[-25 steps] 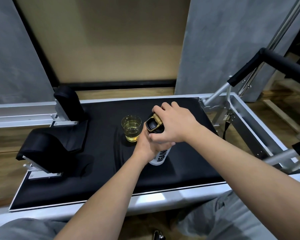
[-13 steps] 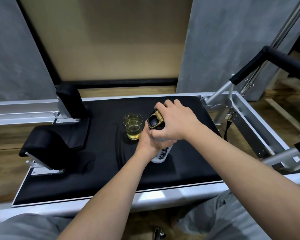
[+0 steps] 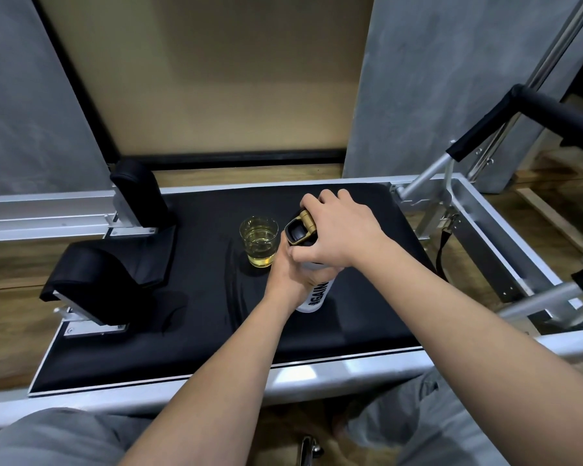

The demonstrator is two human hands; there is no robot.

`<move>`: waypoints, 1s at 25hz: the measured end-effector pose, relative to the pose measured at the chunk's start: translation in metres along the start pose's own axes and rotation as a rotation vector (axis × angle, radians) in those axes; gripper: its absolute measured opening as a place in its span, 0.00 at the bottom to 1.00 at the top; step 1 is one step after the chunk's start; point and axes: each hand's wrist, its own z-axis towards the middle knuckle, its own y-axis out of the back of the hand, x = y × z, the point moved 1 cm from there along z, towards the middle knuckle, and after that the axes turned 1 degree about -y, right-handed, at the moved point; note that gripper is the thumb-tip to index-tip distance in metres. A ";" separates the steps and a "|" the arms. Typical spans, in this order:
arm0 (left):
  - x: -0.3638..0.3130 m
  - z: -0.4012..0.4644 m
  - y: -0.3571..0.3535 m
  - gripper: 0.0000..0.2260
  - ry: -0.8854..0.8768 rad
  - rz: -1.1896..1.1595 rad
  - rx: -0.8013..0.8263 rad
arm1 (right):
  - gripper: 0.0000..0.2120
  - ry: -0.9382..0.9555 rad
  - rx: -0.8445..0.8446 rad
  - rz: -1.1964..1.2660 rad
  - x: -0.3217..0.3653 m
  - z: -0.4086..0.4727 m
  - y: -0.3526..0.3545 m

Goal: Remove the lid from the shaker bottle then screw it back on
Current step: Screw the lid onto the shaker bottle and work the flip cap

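Note:
A white shaker bottle with black lettering stands upright on the black padded carriage. My left hand is wrapped around the bottle's body from the near side. On top sits a black lid with a gold flip cap. My right hand grips the lid from above and from the right, thumb on its near edge. The seam between lid and bottle is hidden by my fingers.
A clear glass with yellow liquid stands just left of the bottle, almost touching my left hand. Two black shoulder rests rise at the left. A metal frame with a padded bar runs along the right.
My right hand has turned slightly on the lid, and the gold cap now points more to the left. The bottle and the glass stay where they were.

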 end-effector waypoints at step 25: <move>0.024 -0.002 0.009 0.17 -0.101 -0.089 -0.158 | 0.37 -0.101 -0.022 0.006 0.018 0.001 -0.003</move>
